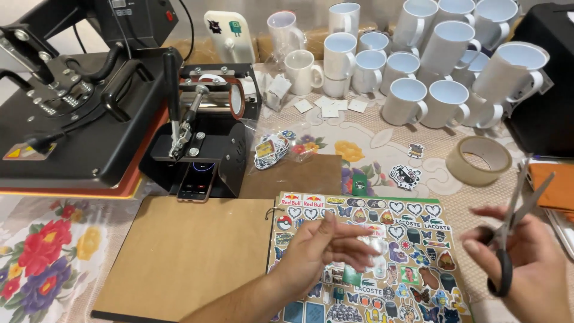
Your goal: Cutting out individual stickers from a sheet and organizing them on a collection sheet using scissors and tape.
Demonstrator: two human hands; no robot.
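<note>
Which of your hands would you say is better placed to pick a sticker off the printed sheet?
Left, probably. The left hand hovers directly over the sticker sheet with its fingers free. The right hand is off the sheet's right edge and already holds the scissors.

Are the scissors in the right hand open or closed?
Open: the scissors in the right hand show two blades spread apart in a narrow V.
</note>
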